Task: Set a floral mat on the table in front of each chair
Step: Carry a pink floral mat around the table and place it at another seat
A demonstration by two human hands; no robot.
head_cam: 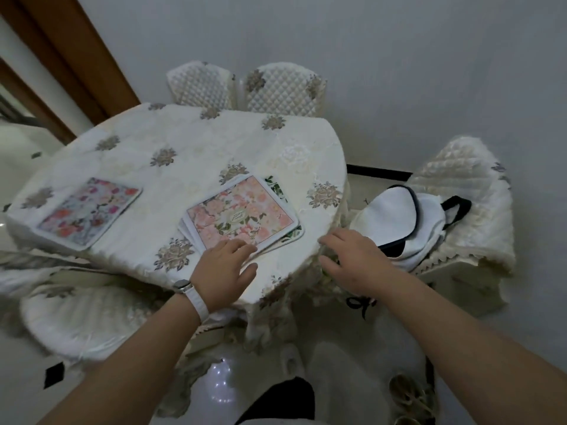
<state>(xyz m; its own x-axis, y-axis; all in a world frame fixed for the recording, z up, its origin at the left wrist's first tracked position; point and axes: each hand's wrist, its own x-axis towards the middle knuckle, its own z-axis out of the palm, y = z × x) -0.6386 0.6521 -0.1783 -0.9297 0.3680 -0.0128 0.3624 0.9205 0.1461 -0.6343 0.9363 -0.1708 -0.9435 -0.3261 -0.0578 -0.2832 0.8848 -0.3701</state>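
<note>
One table (184, 133), four chairs (280, 90), one lone mat (89, 210), one stack of mats (242, 214), one bag (399, 222).

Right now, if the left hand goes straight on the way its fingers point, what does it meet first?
The stack of floral mats. The left hand points toward it, and its fingertips seem to rest on the stack's near edge, though contact is hard to confirm.
</note>
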